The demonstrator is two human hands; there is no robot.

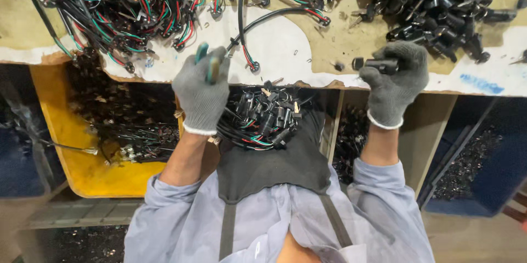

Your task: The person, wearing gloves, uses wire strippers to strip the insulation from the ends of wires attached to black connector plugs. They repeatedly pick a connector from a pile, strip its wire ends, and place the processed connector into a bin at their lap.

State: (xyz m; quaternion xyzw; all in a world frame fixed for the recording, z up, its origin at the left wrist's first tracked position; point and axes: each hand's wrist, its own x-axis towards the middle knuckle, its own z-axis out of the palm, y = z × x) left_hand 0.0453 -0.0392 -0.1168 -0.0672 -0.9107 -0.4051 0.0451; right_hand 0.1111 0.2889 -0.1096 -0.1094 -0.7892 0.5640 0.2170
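Apron, dark, lies nearest, and a bundle of wired connectors rests in its lap end, just below the worktop edge. At that edge the left hand, gloved grey, is closed around teal-handled pliers. The right hand, also gloved, grips a small black cylinder part. Beyond, left of it, sprawl coloured wire harnesses; above it, a heap of black parts.

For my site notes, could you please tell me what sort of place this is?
Probably an assembly workshop: heaps of wire harnesses and black connectors on a worn workbench, with a yellow parts bin underneath.
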